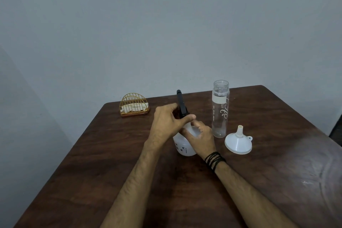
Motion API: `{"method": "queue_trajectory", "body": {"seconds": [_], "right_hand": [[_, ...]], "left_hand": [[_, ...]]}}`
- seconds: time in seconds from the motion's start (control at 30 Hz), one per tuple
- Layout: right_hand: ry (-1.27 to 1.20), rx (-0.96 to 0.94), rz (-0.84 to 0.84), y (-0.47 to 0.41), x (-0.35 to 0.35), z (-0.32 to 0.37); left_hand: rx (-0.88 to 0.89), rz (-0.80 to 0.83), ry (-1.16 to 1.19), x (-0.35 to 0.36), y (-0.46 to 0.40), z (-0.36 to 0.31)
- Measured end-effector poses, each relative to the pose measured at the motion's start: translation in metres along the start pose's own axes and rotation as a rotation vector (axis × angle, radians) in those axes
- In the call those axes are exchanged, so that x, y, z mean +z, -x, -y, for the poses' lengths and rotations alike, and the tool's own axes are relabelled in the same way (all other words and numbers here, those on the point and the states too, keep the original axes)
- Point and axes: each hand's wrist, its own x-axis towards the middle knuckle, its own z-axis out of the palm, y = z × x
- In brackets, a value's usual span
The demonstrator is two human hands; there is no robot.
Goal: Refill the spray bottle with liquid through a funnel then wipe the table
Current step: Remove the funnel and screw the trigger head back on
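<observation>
Risk: spray bottle (185, 146) could tip or twist w/ the cap if the grip on its body slips. Left hand (166, 124) curls round the black sprayer head (182, 105), right hand (201, 138) holds the body. Bottle's white, translucent, upright mid-table (111, 153), near the inverted funnel (238, 141) & clear, uncapped bottle (220, 109).

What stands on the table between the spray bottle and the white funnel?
In the head view, the tall clear bottle stands upright, uncapped, between the spray bottle and the funnel, slightly farther back.
</observation>
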Motion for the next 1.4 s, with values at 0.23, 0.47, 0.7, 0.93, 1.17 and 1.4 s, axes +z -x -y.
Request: {"method": "queue_trajectory", "body": {"seconds": [0.23, 0.47, 0.7, 0.93, 1.17, 1.4], "right_hand": [[0.007, -0.003, 0.006, -0.002, 0.0, -0.002], [-0.027, -0.01, 0.011, -0.002, 0.0, -0.001], [-0.045, -0.042, 0.018, -0.001, -0.001, 0.002], [-0.031, -0.027, 0.022, -0.001, -0.001, 0.002], [-0.001, -0.035, 0.017, -0.002, 0.0, 0.001], [-0.042, -0.053, 0.007, 0.001, -0.001, 0.002]], "left_hand": [[0.023, -0.037, -0.118, 0.006, -0.002, -0.002], [-0.002, 0.091, 0.075, 0.002, 0.0, 0.0], [-0.056, 0.189, 0.446, 0.0, 0.004, 0.015], [-0.036, 0.063, 0.294, 0.007, -0.002, 0.006], [-0.073, 0.051, 0.334, 0.007, 0.002, 0.012], [-0.051, 0.082, 0.447, 0.01, 0.009, 0.022]]}}
